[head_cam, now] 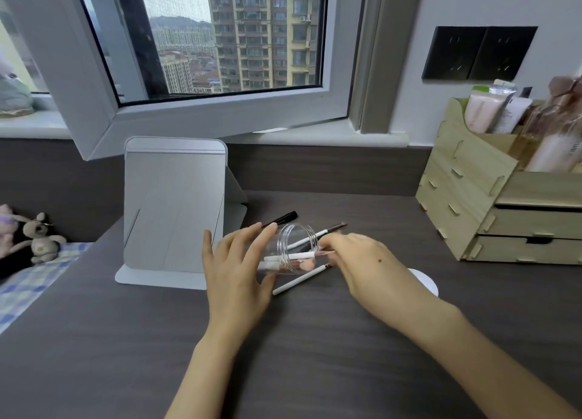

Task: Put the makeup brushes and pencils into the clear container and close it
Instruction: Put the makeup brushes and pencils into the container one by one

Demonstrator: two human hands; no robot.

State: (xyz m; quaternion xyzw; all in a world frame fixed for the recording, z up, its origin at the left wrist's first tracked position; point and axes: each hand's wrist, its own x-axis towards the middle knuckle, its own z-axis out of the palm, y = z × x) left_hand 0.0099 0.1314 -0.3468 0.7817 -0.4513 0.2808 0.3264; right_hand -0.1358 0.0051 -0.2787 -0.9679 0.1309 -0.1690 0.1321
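Observation:
A clear round container (294, 248) is tipped on its side over the dark desk, its threaded mouth facing right. My left hand (239, 261) grips it from the left. My right hand (356, 261) pinches a white-handled brush (289, 256) whose handle reaches into the container's mouth. A pink-tipped brush lies inside. Another white-handled brush (300, 280) lies on the desk just below the container. A further brush (327, 231) and a black pencil (282, 219) lie behind it. The white lid (425, 281) rests on the desk to the right, partly hidden by my right wrist.
A white folding mirror (174, 210) stands at the left behind the container. A wooden drawer organiser (491, 198) with tubes and bottles fills the right side. The open window frame (220, 113) hangs over the desk's back. Plush toys (39, 237) sit on a checked cloth at the far left.

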